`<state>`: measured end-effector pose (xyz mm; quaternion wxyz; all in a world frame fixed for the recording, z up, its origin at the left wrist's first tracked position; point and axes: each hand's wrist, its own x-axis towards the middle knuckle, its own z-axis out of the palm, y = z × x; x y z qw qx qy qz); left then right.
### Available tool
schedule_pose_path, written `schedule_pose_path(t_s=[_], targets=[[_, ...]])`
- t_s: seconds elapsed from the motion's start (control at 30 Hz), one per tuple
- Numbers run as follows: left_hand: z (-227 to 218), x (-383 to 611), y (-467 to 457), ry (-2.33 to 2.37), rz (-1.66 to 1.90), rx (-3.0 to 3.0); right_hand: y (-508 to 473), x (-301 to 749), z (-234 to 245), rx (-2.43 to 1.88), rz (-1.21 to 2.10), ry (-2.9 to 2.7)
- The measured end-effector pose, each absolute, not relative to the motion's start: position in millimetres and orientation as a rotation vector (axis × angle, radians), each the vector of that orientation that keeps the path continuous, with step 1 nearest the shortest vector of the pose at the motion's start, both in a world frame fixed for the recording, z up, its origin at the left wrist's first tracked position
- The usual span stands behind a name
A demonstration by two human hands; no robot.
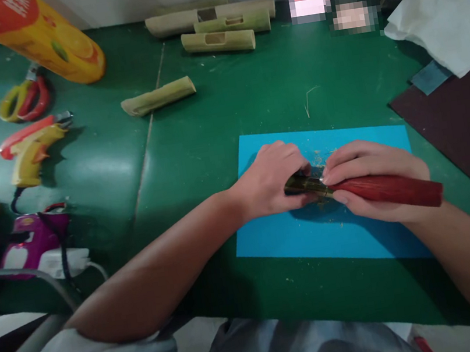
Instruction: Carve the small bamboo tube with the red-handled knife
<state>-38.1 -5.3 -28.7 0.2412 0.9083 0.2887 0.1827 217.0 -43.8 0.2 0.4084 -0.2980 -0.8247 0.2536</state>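
Holding a short, dark bamboo piece [293, 185] low over the blue sheet [271, 238] at the near right of the counter [180, 166], with the left hand [276, 173] curled round it and its fingers narrowed to the girth. Gripping a tool [390, 191] by its smooth red handle in the right hand [385, 162], with fingers wrapped along it, and pointing its slim metal end at the bamboo. Cannot tell, behind the fingers, how deep the tip goes.

Likely to handle as light and stiff, slick on the rounded skin, apt to roll or to split along the grain under hard pressure. Best held by the outer wall, clear of the tip, pinched firmly between thumb and fingers.

Showing pale, dry shavings [318, 157], crumb-like on the flat sheet. Showing, at the far side, straw-coloured to green tubes [236, 39], cylindrical, some with a squarish notch in the wall; farther left and nearer, a loose tube [159, 97] with a slanted end; at far right, crumpled white tissue [441, 21].
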Motion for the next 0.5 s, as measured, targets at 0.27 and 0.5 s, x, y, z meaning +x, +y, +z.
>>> schedule_pose_path(t_s=[0.27, 0.5], targets=[[-35.9, -38.4, -2.5, 0.765, 0.460, 2.536, -46.5, 215.4, -1.3, -0.745, 0.642, -2.049], [-38.2, -32.9, -1.1, 0.753, 0.450, 2.566, -48.3, 214.9, -2.7, -0.786, 0.644, -2.058]])
